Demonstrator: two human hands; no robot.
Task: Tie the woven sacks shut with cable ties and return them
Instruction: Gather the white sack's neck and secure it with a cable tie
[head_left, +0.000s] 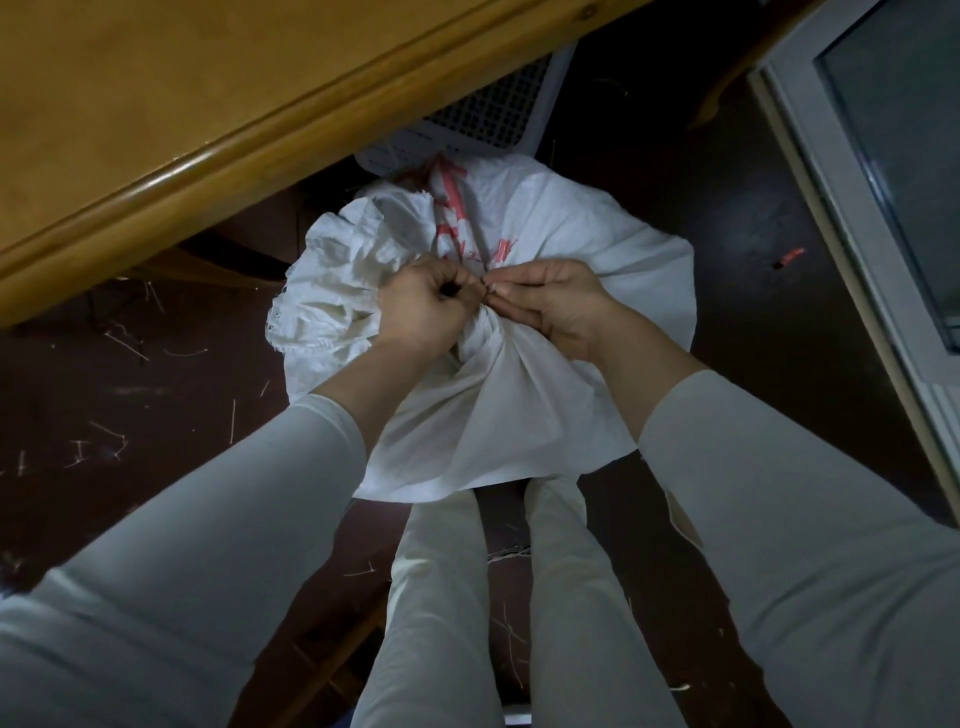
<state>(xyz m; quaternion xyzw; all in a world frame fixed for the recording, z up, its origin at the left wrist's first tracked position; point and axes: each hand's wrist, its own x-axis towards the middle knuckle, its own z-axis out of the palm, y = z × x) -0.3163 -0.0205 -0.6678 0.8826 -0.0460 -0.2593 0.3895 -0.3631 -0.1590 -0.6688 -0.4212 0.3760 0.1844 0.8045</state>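
A white woven sack (545, 395) with red print stands on the dark floor in front of my legs, its mouth gathered into a neck. My left hand (423, 306) has its fingers curled and pinches a thin black cable tie (451, 292) at the neck. My right hand (550, 304) pinches the tie's other end just right of the left hand's fingertips. Most of the tie is hidden by my fingers and the bunched fabric. The loose frayed mouth of the sack (332, 275) spreads out to the left.
A wooden table edge (218, 156) overhangs at upper left. A white perforated plastic crate (483, 114) sits behind the sack under the table. A white door frame (857, 234) runs along the right. A small red scrap (789, 256) and several fibre strands lie on the floor.
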